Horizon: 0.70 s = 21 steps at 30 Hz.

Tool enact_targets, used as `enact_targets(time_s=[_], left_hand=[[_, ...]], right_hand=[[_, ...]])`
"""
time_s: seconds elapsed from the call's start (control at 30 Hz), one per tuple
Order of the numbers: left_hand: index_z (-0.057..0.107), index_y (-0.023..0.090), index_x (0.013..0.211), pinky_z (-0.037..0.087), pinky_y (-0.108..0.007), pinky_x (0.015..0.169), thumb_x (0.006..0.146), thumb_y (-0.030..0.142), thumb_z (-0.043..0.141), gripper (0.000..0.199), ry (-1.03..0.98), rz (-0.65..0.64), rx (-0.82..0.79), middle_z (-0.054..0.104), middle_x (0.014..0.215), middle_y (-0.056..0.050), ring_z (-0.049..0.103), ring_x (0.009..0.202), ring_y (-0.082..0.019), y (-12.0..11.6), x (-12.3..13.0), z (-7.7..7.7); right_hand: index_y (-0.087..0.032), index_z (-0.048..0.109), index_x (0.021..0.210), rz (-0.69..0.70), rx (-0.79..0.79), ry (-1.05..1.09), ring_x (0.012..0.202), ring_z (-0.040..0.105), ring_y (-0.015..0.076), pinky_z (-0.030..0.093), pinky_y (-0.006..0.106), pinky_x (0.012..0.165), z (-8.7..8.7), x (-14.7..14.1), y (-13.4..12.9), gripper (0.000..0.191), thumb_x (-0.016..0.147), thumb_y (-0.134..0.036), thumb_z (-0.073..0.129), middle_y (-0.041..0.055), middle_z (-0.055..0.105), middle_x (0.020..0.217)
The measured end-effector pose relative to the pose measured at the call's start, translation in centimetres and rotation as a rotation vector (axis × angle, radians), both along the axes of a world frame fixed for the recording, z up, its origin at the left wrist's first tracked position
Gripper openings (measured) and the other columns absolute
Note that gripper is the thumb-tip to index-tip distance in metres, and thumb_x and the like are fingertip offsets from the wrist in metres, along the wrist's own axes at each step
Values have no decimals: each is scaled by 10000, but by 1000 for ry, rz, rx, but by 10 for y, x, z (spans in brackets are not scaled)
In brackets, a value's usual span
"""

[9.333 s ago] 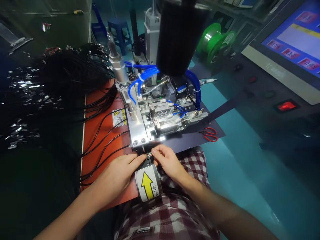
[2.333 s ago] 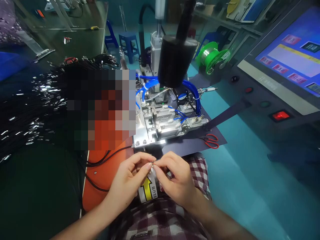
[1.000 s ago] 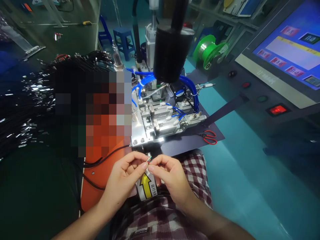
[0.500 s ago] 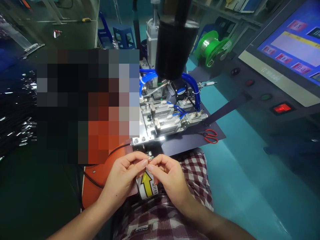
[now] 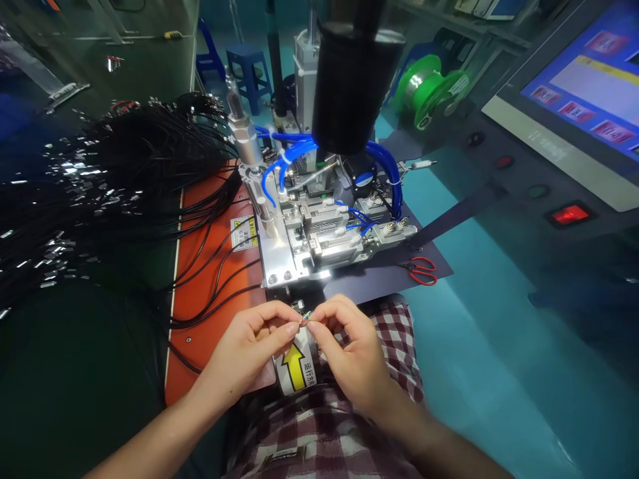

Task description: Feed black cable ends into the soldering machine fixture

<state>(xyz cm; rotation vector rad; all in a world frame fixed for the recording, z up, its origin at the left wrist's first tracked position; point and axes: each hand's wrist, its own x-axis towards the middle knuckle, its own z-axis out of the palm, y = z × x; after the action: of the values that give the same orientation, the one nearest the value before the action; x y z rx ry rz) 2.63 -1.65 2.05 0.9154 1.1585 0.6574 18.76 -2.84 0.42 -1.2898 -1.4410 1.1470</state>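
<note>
My left hand (image 5: 262, 332) and my right hand (image 5: 344, 336) meet above my lap, each pinched closed with thumb and forefinger. Between the fingertips is a small bundle of thin coloured wires (image 5: 306, 317), with red, green and bluish strands showing. What the wires belong to is mostly hidden by my fingers. Just beyond them sits the front edge of a metal machine (image 5: 287, 263) with several clamps and blue air tubes. Below my hands shows a white label with a yellow arrow (image 5: 295, 369).
Black cables (image 5: 204, 266) run across an orange board (image 5: 194, 346) from a large heap at left. A dark nozzle (image 5: 354, 86) hangs over the machine. Red-handled scissors (image 5: 422, 271) lie to the right, below a green solder spool (image 5: 426, 90) and a control panel (image 5: 564, 146).
My right hand has shifted slightly right and up, and my fingertips are a little farther apart. More of the coloured wires shows. Blurred blocks that covered the left part are gone.
</note>
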Motion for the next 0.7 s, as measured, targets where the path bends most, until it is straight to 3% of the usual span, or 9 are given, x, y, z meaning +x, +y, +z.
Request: enact_targets(time_s=[0.27,0.43,0.7], left_hand=[[662,160,806,284,-138,442,820,306,612,154,-5,-55,17,414,513,71,343,461,-37,0,-1,4],[648,155,754,343,-132,465,790,270,646,120,14,6,61,508,570,50,422,492,-41,-1,0,5],[608,153,707,377,-142,421,710,253,710,143,53,119,26,564,556,46,483,431,-50,-2,3,7]], right_hand=[[-179,599,802,39,171,-104,745,537,142,407,281,684,5,6,3,107,857,-122,527,16,575,784],[-211,604,889,-63,39,19,678,510,119,412,247,616,-1,8,4,82,857,-167,543,-6,540,796],[-191,593,810,32,-227,220,580,451,101,379,243,533,-3,4,1,98,854,-265,547,-12,515,741]])
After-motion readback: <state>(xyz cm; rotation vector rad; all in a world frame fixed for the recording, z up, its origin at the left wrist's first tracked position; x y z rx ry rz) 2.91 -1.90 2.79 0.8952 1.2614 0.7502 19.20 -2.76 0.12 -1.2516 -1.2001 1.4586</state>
